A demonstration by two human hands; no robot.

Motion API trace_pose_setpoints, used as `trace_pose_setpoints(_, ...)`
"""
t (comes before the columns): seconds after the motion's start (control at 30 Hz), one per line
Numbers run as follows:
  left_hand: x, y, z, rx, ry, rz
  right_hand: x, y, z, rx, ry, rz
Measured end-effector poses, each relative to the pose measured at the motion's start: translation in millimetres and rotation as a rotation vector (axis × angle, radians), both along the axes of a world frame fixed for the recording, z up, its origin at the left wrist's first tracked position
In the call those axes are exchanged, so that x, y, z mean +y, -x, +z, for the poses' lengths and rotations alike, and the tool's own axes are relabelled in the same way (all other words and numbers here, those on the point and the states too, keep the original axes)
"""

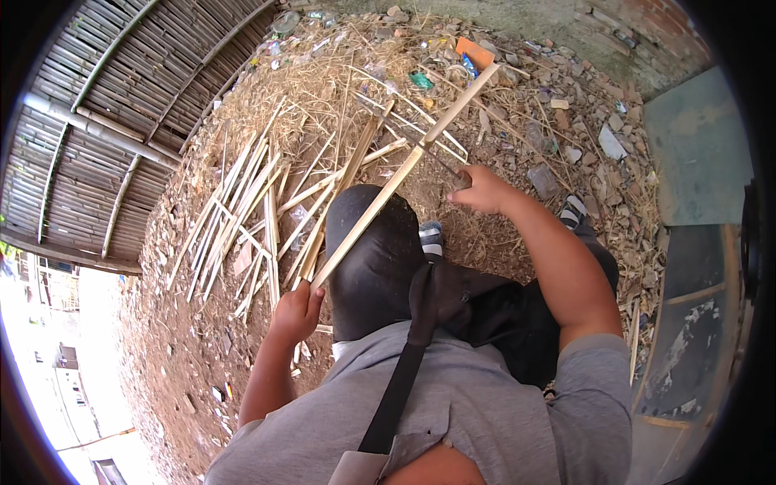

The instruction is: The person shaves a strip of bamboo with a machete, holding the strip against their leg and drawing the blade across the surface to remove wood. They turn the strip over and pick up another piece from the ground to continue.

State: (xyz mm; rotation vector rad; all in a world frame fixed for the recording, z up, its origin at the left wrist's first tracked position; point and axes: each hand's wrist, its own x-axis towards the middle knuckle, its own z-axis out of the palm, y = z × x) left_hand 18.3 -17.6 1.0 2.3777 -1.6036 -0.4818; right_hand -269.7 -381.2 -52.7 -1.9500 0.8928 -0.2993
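My left hand (296,314) grips the near end of a long pale bamboo strip (380,202). The strip slants up and to the right across my dark-trousered knee. In my right hand (483,191) is the handle of a long, thin-bladed knife (440,164). Its blade crosses the strip around the middle, pointing away to the upper left. Whether the edge cuts into the strip or only rests against it, I cannot tell. Left of my knee, a loose pile of split bamboo strips (234,214) lies on the ground.
Straw and rubble (566,121) cover the ground ahead, with an orange piece (475,53) and plastic scraps among them. A bamboo-slat wall (105,121) stands at the left. Grey-green panels (699,149) stand along the right, below a brick wall (647,28).
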Motion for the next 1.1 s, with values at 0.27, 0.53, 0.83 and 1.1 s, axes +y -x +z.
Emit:
trace_pose_setpoints(0.27,3.1,6.2,11.8,0.070,-0.065,0.009,45.9,-10.7,56.3,0.127,0.595,0.243)
trace_pose_setpoints(0.53,-1.3,-0.2,22.5,0.012,-0.112,0.044,-6.3,22.0,33.5,0.399,0.589,0.002)
trace_pose_setpoints(0.83,1.0,-0.2,9.2,0.084,-0.090,0.041,4.4,16.5,17.5,0.153,0.177,0.009)
trace_pose_setpoints(1.1,4.3,3.0,19.1,0.046,-0.107,0.059,8.5,13.9,23.1,0.166,0.421,-0.011)
